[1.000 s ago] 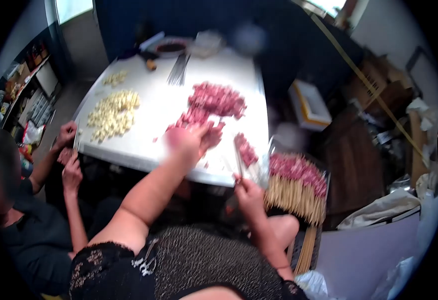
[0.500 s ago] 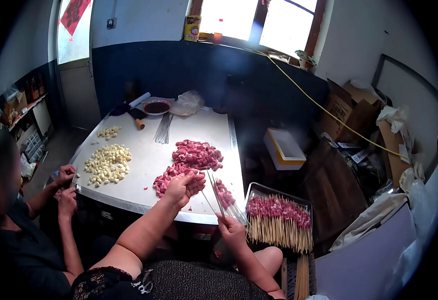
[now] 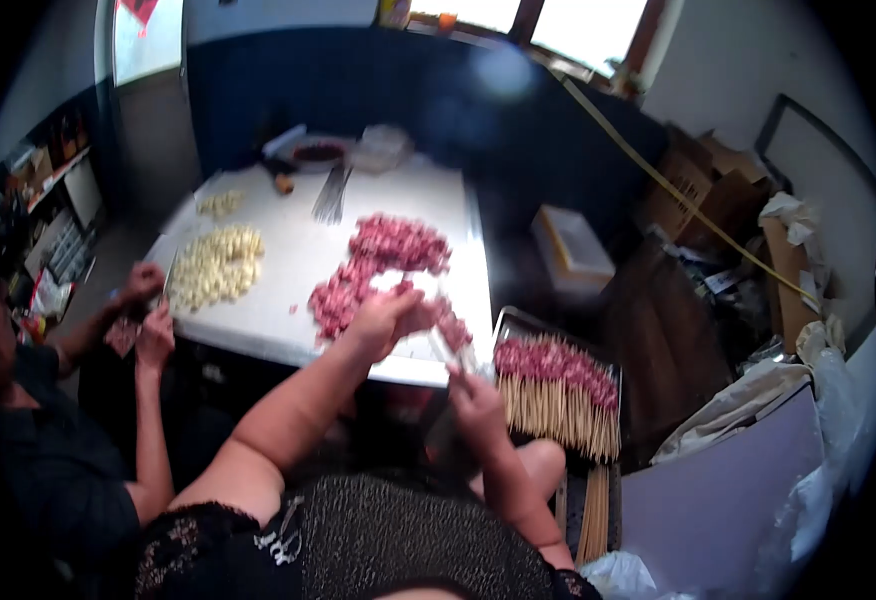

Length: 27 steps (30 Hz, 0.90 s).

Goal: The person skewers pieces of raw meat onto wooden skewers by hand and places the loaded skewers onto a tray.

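My left hand (image 3: 390, 322) is over the near edge of the table, beside a heap of cut raw meat (image 3: 336, 300). Its fingers are curled together, and blur hides what they hold. My right hand (image 3: 478, 402) is low at the table's front edge, closed round the lower end of a thin skewer (image 3: 461, 362) that points up toward the left hand. Close to both hands, meat threaded on metal skewers (image 3: 450, 325) lies at the table's right side. A second heap of meat (image 3: 398, 243) sits farther back.
Right of the table, a tray (image 3: 503, 322) bears rows of meat on wooden skewers (image 3: 558, 385). Bare sticks (image 3: 594, 510) lie below it. Peeled garlic (image 3: 220, 265), loose metal skewers (image 3: 331, 195) and a bowl (image 3: 318, 152) are on the table. A co-worker's hands (image 3: 148, 305) are at its left edge.
The view has tilted down and blurred. My left hand has moved right, toward the skewer and the threaded meat. My right hand stays closed at the table's front edge.
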Available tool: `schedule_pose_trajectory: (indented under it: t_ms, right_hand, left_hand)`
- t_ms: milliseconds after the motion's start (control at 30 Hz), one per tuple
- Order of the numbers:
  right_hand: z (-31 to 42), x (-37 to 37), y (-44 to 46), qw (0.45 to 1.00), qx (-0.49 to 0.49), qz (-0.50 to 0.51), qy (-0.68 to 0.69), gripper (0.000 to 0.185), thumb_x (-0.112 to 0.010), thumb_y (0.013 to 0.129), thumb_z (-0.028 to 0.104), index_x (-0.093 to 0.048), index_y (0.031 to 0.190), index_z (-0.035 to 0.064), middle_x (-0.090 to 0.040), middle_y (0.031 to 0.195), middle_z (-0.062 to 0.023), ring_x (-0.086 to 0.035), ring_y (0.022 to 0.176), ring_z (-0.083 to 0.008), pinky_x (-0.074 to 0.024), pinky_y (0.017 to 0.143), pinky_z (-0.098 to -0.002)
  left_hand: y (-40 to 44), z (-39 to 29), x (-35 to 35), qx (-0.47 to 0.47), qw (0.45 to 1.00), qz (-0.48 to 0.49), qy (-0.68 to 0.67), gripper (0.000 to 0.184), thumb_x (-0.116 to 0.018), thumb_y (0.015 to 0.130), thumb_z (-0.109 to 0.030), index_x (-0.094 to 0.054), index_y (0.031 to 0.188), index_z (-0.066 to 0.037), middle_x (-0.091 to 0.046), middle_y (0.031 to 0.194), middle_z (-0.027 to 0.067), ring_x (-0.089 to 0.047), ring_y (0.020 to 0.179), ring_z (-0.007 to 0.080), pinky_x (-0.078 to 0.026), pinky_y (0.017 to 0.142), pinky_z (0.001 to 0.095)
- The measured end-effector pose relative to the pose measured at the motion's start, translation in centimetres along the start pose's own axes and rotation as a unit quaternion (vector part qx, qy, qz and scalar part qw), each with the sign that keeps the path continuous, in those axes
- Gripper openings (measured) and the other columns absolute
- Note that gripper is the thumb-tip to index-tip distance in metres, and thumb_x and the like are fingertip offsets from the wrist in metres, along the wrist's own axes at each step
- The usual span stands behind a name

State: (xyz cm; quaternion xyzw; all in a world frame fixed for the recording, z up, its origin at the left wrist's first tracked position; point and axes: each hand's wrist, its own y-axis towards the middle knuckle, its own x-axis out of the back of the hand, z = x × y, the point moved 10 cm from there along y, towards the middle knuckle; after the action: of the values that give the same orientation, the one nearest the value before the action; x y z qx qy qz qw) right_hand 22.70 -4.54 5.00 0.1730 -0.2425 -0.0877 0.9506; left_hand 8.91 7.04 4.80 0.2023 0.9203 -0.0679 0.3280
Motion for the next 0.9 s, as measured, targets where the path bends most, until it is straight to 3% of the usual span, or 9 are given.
schedule_pose_trajectory:
  t_ms: [100, 200, 467, 567, 733, 900]
  right_hand:
    - [-1.4, -0.6, -0.1, 0.999, -0.027, 0.003, 0.047, 0.023, -0.057, 0.087, 0.009, -0.062, 0.109, 0.0025, -0.058, 0.077, 0.0032, -0.049, 0.070, -0.0045, -0.0413, 0.062, -0.0194]
    - [-1.4, -2.0, -0.1, 0.992, -0.064, 0.025, 0.107, 0.023, -0.055, 0.088, 0.007, -0.062, 0.109, 0.0012, -0.057, 0.080, 0.0052, -0.047, 0.070, -0.0017, -0.0390, 0.062, -0.0162]
    - [-2.8, -3.2, 1.2, 0.995, -0.055, 0.035, 0.074, 0.025, -0.057, 0.086, 0.004, -0.062, 0.111, 0.0018, -0.059, 0.081, 0.0019, -0.051, 0.071, -0.0044, -0.0420, 0.063, -0.0189]
    - [-1.8, -3.8, 1.8, 0.998, -0.019, 0.052, 0.007, 0.023, -0.059, 0.085, 0.005, -0.064, 0.108, 0.0047, -0.056, 0.073, 0.0007, -0.050, 0.066, -0.0062, -0.0413, 0.060, -0.0203]
    - [-3.4, -3.9, 2.3, 0.997, -0.048, 0.061, -0.004, 0.023, -0.059, 0.085, 0.007, -0.064, 0.108, 0.0058, -0.056, 0.073, 0.0001, -0.050, 0.066, -0.0061, -0.0414, 0.061, -0.0202]
    - [-2.9, -4.4, 2.5, 0.999, -0.014, 0.038, -0.016, 0.023, -0.059, 0.085, 0.006, -0.064, 0.108, 0.0061, -0.056, 0.073, 0.0004, -0.050, 0.066, -0.0060, -0.0415, 0.062, -0.0199]
  left_hand:
    - [0.1, -0.8, 1.4, -0.045, 0.997, -0.061, -0.007, 0.024, -0.050, 0.092, -0.016, -0.051, 0.109, 0.000, -0.061, 0.099, 0.0130, -0.062, 0.089, 0.0202, -0.052, 0.082, 0.0330]
    - [0.1, -1.5, 2.7, -0.074, 0.994, -0.072, -0.025, 0.027, -0.050, 0.092, -0.017, -0.050, 0.113, 0.001, -0.062, 0.097, 0.0138, -0.063, 0.089, 0.0207, -0.053, 0.082, 0.0346]
    - [1.4, -1.6, 5.8, -0.081, 0.995, -0.059, -0.023, 0.037, -0.042, 0.096, -0.023, -0.043, 0.121, 0.003, -0.060, 0.103, 0.0168, -0.061, 0.094, 0.0230, -0.050, 0.086, 0.0370]
    - [1.9, -1.4, 7.1, -0.066, 0.993, -0.087, -0.046, 0.034, -0.043, 0.095, -0.022, -0.044, 0.119, 0.003, -0.061, 0.102, 0.0168, -0.062, 0.093, 0.0232, -0.051, 0.085, 0.0372]
    - [2.2, -0.6, 7.2, -0.036, 0.994, -0.087, -0.050, 0.029, -0.047, 0.094, -0.018, -0.047, 0.114, 0.002, -0.061, 0.099, 0.0163, -0.062, 0.091, 0.0232, -0.052, 0.084, 0.0367]
    - [2.2, 0.6, 7.3, -0.024, 0.987, -0.101, -0.119, 0.027, -0.043, 0.095, -0.017, -0.047, 0.114, 0.001, -0.060, 0.105, 0.0189, -0.060, 0.097, 0.0285, -0.048, 0.090, 0.0419]
